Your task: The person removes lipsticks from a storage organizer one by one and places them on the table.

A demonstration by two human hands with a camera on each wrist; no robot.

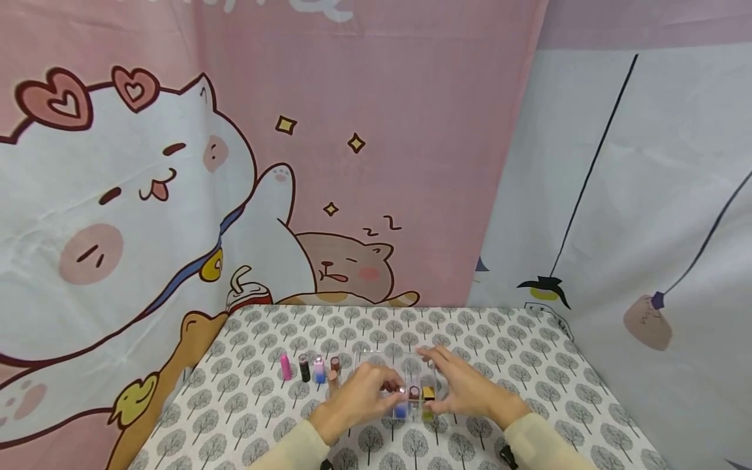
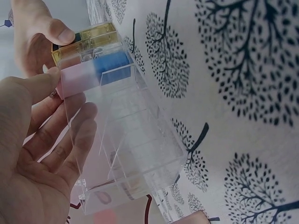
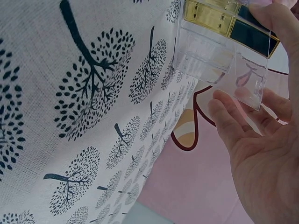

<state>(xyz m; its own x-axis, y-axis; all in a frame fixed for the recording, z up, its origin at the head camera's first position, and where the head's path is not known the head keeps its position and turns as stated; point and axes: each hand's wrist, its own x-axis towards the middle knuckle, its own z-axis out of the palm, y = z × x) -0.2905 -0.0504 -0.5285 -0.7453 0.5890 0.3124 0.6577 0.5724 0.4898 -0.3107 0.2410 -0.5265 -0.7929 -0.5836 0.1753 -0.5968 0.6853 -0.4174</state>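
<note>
A clear compartment organizer (image 2: 131,140) stands on the patterned cloth between both hands. My left hand (image 1: 365,390) pinches the pale pink top of a pink-and-blue lipstick (image 2: 96,74), whose blue base sits inside a front compartment. At the organizer's right side, my right hand (image 1: 467,386) holds it, the thumb by the near end and the fingers around the far corner. Close to that thumb is a lipstick with a yellow base and a dark cap (image 3: 210,16), in the right front compartment. Between these two, a brown-topped lipstick (image 1: 414,392) shows in the head view.
Left of the organizer stand a bright pink tube (image 1: 285,367), a black lipstick (image 1: 304,368), another pink-and-blue lipstick (image 1: 320,369), a dark brown one (image 1: 335,363) and a tan one (image 1: 333,382), close to my left hand. A cartoon-printed curtain (image 1: 435,196) hangs behind the table.
</note>
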